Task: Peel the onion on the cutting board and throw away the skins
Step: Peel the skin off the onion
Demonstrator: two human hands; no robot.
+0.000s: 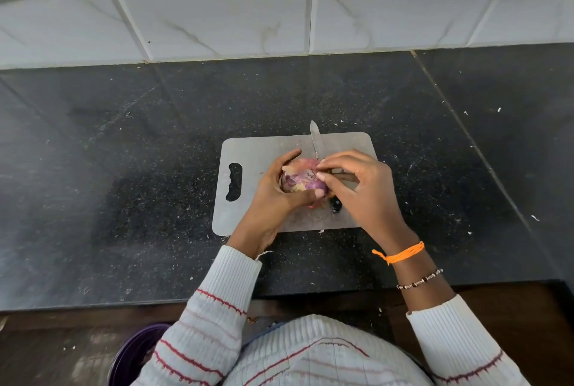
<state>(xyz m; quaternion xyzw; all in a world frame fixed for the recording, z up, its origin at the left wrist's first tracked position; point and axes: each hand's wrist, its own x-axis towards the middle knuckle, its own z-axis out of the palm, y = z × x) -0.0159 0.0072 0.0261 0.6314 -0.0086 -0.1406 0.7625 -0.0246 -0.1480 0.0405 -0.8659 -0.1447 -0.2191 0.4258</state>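
Both hands (pixel 316 190) around onion (pixel 302 180) over board (pixel 248 149)

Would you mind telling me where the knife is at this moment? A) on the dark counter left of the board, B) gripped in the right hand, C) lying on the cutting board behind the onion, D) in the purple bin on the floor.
C: the knife lies on the cutting board, its blade pointing away past the far edge, while the left hand holds the onion and the right hand picks at its skin.
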